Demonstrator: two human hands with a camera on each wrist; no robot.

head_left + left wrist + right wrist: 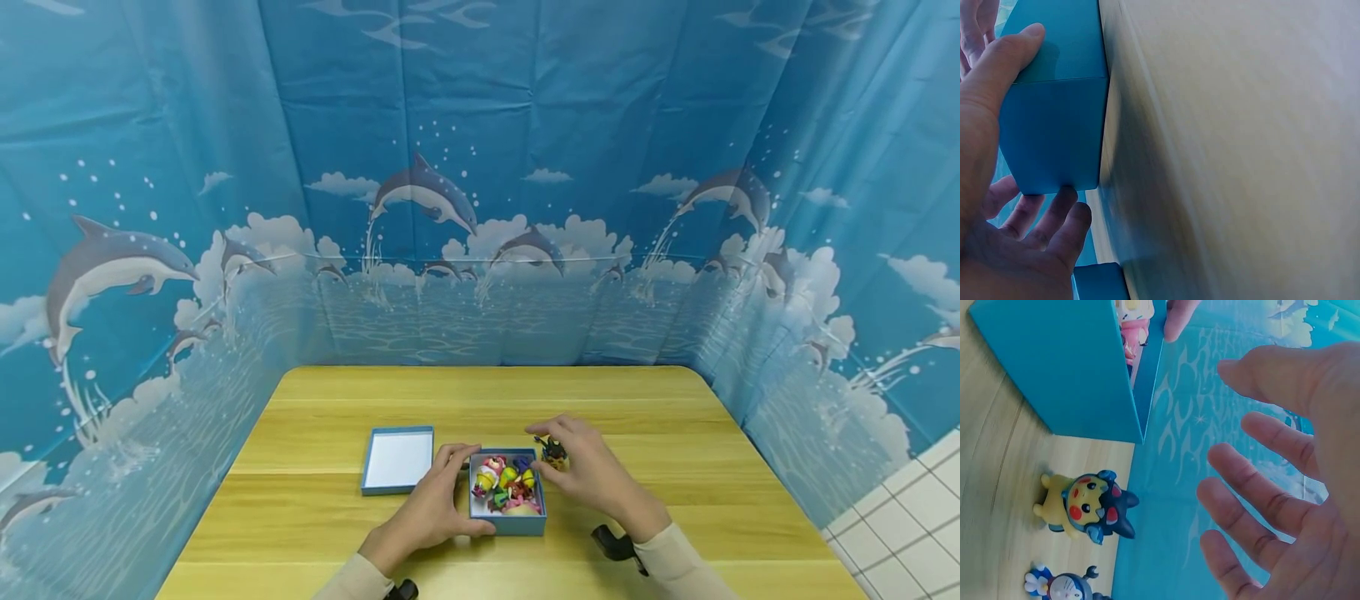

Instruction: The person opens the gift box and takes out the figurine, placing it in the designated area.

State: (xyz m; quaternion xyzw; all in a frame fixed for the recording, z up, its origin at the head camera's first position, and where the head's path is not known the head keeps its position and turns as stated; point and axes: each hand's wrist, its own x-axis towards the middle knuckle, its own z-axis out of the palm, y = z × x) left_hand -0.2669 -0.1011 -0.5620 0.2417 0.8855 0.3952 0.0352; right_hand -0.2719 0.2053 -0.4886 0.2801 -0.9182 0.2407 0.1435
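Observation:
A blue box (517,525) filled with several small colourful toy figurines (507,485) sits near the table's front. My left hand (429,507) holds the box at its left side, thumb on the near wall and fingers toward the far one. Just right of the box, my right hand (594,473) hovers with spread fingers and nothing in them. Beneath it stands a yellow figurine with a dark eared hood (1088,503); beside that is a blue-and-white figurine (1063,586), cut off by the frame's lower edge.
Left of the box lies a shallow blue lid (398,457), its white inside facing up. The wooden table (480,392) is enclosed by a blue dolphin-print curtain (480,125). Black straps (617,546) circle both wrists.

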